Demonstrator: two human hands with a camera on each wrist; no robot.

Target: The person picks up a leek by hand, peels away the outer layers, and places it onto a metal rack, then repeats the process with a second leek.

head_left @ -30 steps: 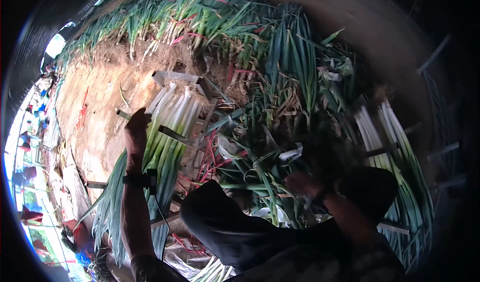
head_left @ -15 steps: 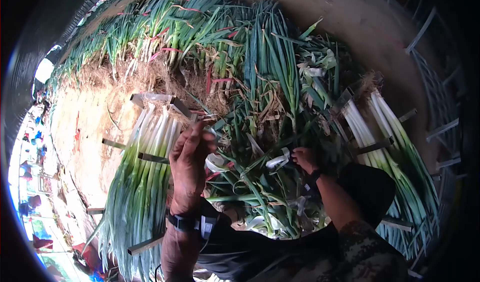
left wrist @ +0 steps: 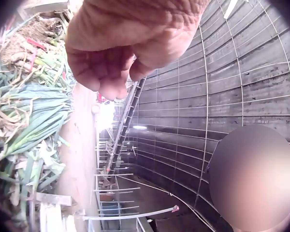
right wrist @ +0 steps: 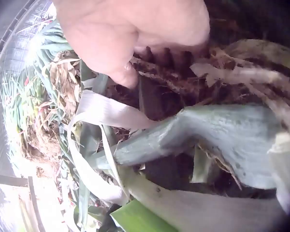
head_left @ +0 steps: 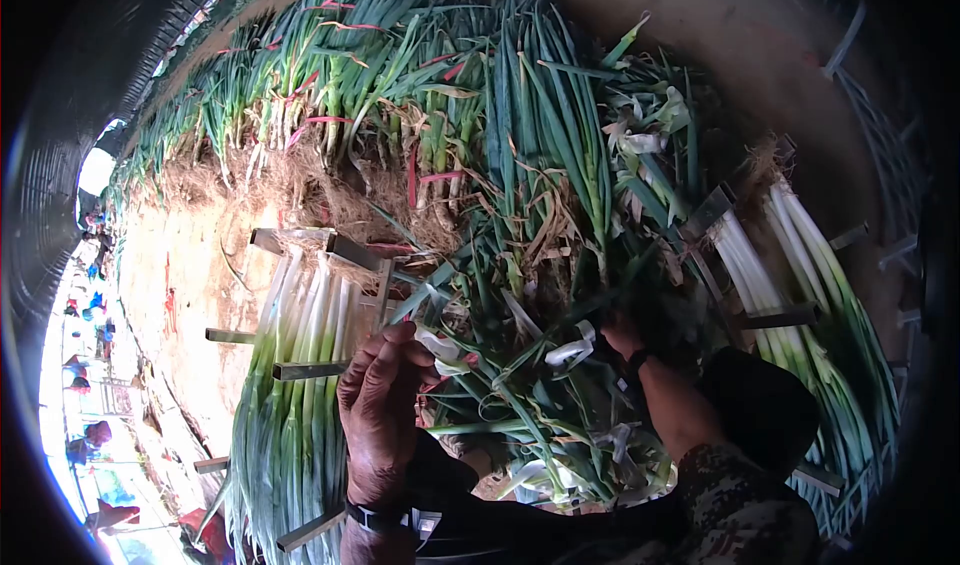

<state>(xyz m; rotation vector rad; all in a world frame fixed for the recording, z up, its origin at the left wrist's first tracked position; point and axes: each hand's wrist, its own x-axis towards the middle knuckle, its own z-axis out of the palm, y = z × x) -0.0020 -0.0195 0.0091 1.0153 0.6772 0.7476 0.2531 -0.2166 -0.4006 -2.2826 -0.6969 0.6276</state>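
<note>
My left hand [head_left: 385, 405] hovers beside the bundle of green onions [head_left: 300, 395] on the left metal rack, fingers loosely curled. The left wrist view shows the fingers [left wrist: 99, 77] bent toward the thumb with nothing between them. My right hand [head_left: 622, 333] reaches down into a heap of loose onion leaves [head_left: 530, 395]. In the right wrist view, its fingertips go into shadow among dry brown stalks [right wrist: 169, 79], so I cannot tell whether they grip anything. A bent green leaf [right wrist: 222, 130] and a pale peeled strip [right wrist: 106, 111] lie just below that hand.
Another bundle of trimmed green onions [head_left: 790, 295] lies on a rack at the right. Behind, several red-tied bunches with roots [head_left: 330, 115] line the ground. Metal rack bars [head_left: 310, 371] stick up around the left bundle. A person [left wrist: 253, 176] appears in the left wrist view.
My left hand has left the far side of the left bundle and come right, in front of me. My right hand has moved forward, deeper into the leaf heap.
</note>
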